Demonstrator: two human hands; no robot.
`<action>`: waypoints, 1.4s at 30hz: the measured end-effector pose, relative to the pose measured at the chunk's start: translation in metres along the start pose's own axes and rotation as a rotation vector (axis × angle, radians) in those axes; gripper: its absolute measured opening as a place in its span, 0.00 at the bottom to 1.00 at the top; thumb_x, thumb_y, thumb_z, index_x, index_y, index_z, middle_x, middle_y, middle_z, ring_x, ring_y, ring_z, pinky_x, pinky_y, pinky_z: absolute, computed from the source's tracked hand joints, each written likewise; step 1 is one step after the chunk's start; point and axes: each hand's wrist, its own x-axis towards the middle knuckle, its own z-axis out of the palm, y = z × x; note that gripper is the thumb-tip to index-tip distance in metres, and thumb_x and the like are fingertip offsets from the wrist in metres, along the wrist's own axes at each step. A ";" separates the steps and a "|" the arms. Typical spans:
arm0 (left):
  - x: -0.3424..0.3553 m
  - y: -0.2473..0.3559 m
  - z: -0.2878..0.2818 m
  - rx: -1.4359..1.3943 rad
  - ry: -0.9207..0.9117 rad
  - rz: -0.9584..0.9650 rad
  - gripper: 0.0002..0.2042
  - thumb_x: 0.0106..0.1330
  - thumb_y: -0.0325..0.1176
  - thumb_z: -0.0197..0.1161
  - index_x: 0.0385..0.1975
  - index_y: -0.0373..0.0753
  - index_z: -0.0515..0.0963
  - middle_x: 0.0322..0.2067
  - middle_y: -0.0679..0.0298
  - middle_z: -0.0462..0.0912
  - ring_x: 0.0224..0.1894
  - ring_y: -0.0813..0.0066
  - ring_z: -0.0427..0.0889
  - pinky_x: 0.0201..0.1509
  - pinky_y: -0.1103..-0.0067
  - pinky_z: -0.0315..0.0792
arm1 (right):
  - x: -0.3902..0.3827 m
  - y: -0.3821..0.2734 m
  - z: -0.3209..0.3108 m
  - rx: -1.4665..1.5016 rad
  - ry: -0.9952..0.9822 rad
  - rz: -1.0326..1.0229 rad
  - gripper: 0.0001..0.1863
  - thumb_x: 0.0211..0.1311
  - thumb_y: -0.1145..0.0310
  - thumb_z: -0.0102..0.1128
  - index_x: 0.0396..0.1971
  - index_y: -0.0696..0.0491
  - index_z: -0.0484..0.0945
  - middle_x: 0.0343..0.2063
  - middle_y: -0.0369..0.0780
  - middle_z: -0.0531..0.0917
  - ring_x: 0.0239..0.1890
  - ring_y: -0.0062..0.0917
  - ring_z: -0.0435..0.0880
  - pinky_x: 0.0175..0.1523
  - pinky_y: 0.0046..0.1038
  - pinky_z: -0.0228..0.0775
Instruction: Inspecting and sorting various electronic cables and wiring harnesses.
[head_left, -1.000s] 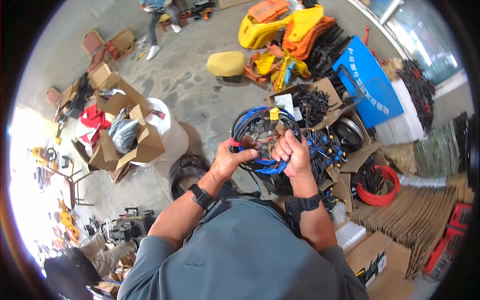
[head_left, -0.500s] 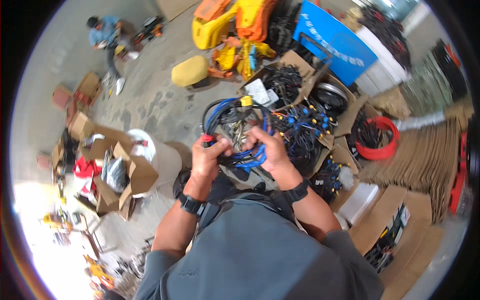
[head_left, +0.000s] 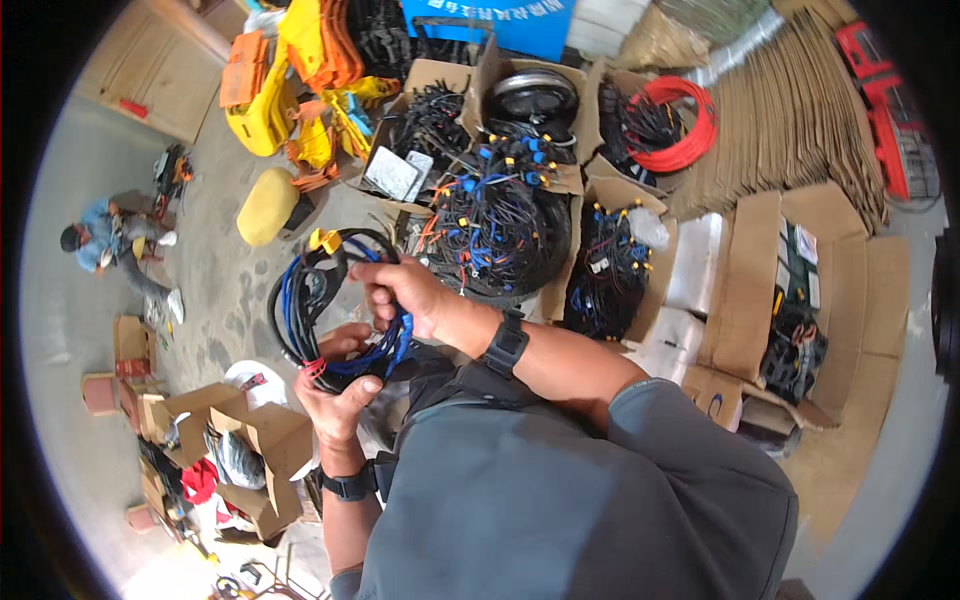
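Note:
A coiled wiring harness (head_left: 279, 300) of black and blue cables hangs between my hands, in front of my body and left of the middle. A yellow connector (head_left: 325, 241) tops the coil, and a red band (head_left: 314, 367) wraps its lower left side. My left hand (head_left: 335, 395) grips the coil's lower edge beside that band, thumb pointing right. On the right side of the loop, my right hand (head_left: 410, 295) is closed around the cables, its fingers bent into the ring. Part of the bundle is hidden behind the fingers.
Cardboard boxes of tangled cables (head_left: 490, 235) stand ahead and to the right, near a red hose coil (head_left: 700, 125) and stacked cardboard sheets (head_left: 780, 120). A yellow seat-shaped piece (head_left: 266, 207) lies on the floor. Another person (head_left: 110, 235) sits at far left. An opened carton (head_left: 275, 440) is at lower left.
My view has turned, so the boxes appear farther left and higher. The coil and both hands now appear left of where they were, with the coil still held.

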 end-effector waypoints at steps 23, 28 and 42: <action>0.012 -0.068 -0.031 -0.084 0.207 -0.244 0.09 0.62 0.31 0.66 0.26 0.37 0.72 0.17 0.61 0.73 0.22 0.68 0.76 0.33 0.71 0.73 | -0.058 0.011 -0.196 -0.470 0.329 -0.053 0.13 0.63 0.58 0.60 0.38 0.52 0.77 0.30 0.36 0.82 0.30 0.21 0.82 0.35 0.24 0.75; -0.012 -0.078 -0.046 -0.116 0.360 -0.330 0.09 0.61 0.30 0.65 0.28 0.39 0.70 0.17 0.65 0.71 0.20 0.74 0.73 0.27 0.74 0.71 | -0.114 0.019 -0.259 -0.652 0.530 -0.003 0.15 0.63 0.58 0.59 0.42 0.54 0.76 0.31 0.35 0.80 0.30 0.20 0.79 0.37 0.23 0.73; -0.064 -0.059 -0.087 -0.178 0.705 -0.369 0.08 0.54 0.28 0.69 0.26 0.38 0.74 0.22 0.62 0.79 0.26 0.70 0.80 0.36 0.75 0.74 | -0.121 0.024 -0.330 -0.908 0.582 0.267 0.05 0.60 0.72 0.54 0.35 0.55 0.72 0.18 0.33 0.73 0.15 0.17 0.70 0.20 0.20 0.61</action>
